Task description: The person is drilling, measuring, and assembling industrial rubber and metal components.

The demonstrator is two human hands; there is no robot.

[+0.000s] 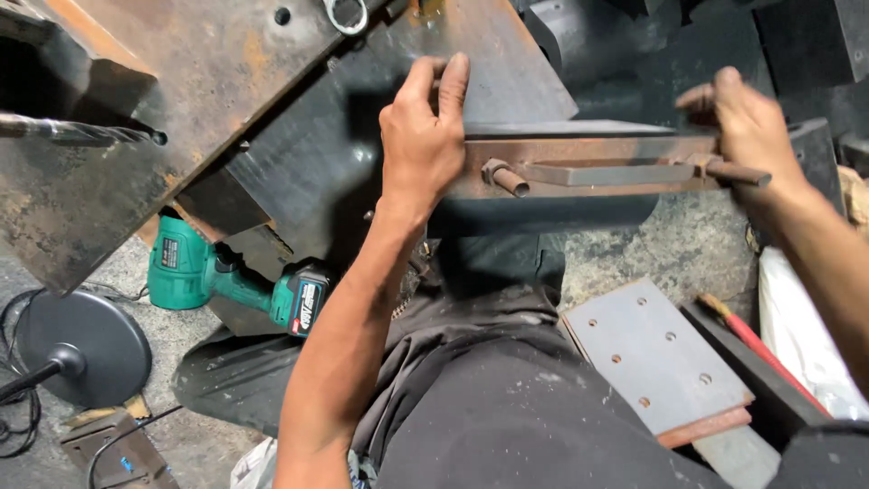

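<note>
A long rusty steel bar [588,163] with welded round pegs lies across the middle, held edge-up over a dark steel plate [317,154]. My left hand [424,136] grips the bar's left end, fingers hooked over its top edge. My right hand [742,118] grips the bar's right end by a short protruding rod [738,172]. A flat strip [597,172] runs along the bar's face between the two pegs.
A green cordless drill [226,276] lies on the floor under the plate. A drill bit [72,131] pokes in from the left over a rusty plate [136,100]. A grey drilled plate [652,358] and a red-handled tool [751,340] lie at right. A round black stand base [81,344] sits at lower left.
</note>
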